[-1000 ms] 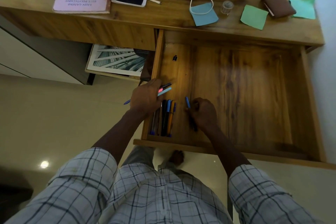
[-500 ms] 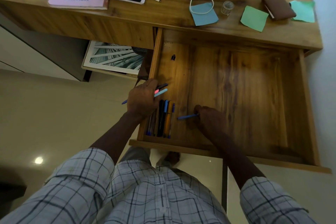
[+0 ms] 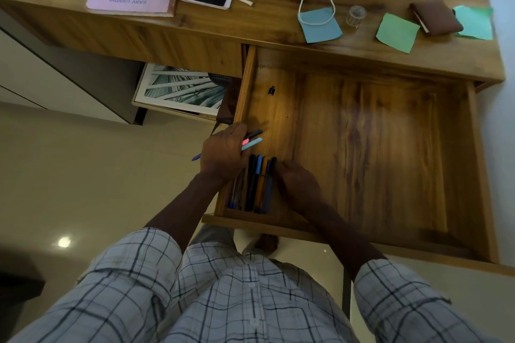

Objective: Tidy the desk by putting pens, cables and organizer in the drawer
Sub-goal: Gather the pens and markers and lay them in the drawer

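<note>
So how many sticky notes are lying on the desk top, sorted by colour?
Blue sticky note: 1
Green sticky notes: 2
Total: 3

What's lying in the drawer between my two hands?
A row of pens lies on the floor of the drawer between the right hand and the left hand, which grips more pens; head view.
</note>
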